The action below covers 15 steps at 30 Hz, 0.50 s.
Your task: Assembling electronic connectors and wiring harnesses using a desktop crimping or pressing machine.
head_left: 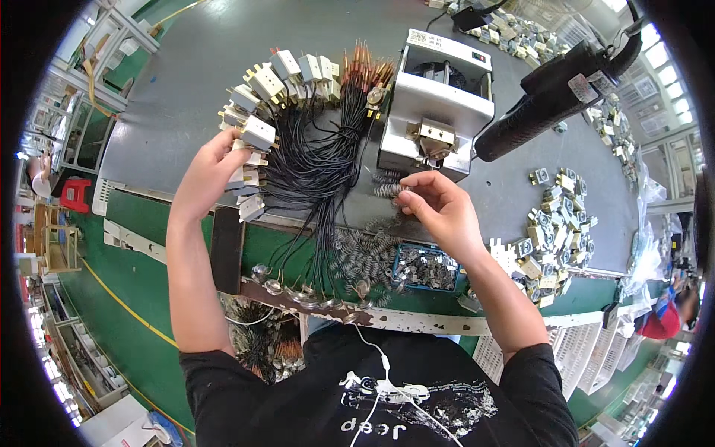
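Springs (387,189) lie on the surface (179,97), just in front of the machine (439,112), at the fingertips of the right hand (447,212). More springs form a loose heap (365,253) nearer the person.

Head view: the right hand is narrow, thumb and forefinger close together and touching the near end of the springs; whether one is pinched cannot be told. The left hand (212,167) is also narrow, its fingertips at a white block (259,132) in the curved row at the left; a firm grip cannot be confirmed. Black wires (320,156) run from the row toward the front edge. A black tool (536,100) stands to the right of the machine, and a pile of parts (551,231) lies beyond the right forearm.

Step in hand, as judged: taking up a spring with the right hand while the left attends to the block. The next move calls for a light fingertip pinch, parting one spring from its neighbours, with the left hand kept steady at the row
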Motion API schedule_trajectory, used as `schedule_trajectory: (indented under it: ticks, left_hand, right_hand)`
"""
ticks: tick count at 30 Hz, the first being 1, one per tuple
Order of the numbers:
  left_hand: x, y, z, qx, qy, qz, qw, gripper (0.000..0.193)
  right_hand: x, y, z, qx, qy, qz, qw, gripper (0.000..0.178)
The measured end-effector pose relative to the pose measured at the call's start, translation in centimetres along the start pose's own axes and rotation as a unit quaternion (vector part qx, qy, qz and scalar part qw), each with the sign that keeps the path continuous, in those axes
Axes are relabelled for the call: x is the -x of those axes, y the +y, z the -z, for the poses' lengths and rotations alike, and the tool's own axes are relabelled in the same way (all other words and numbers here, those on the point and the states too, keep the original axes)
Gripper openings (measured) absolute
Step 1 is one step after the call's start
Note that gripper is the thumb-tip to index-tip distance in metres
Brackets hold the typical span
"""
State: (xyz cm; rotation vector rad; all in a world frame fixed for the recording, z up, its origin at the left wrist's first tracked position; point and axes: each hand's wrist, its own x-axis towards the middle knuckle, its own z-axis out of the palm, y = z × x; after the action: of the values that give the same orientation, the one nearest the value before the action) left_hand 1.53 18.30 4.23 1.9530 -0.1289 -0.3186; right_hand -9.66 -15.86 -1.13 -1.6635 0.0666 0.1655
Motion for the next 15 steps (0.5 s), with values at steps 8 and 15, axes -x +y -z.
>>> schedule_trajectory:
  ticks: [8, 15]
  left_hand:
    - [0.4, -1.1, 1.0, 0.094, -0.052, 0.034, 0.994, 0.022]
    - [0.8, -1.1, 0.5, 0.092, -0.062, 0.011, 0.994, 0.027]
  right_hand:
    - [0.0, 0.2, 0.0, -0.012, -0.008, 0.002, 1.000, 0.021]
    - [0.1, 0.1, -0.1, -0.024, 0.001, 0.011, 1.000, 0.021]
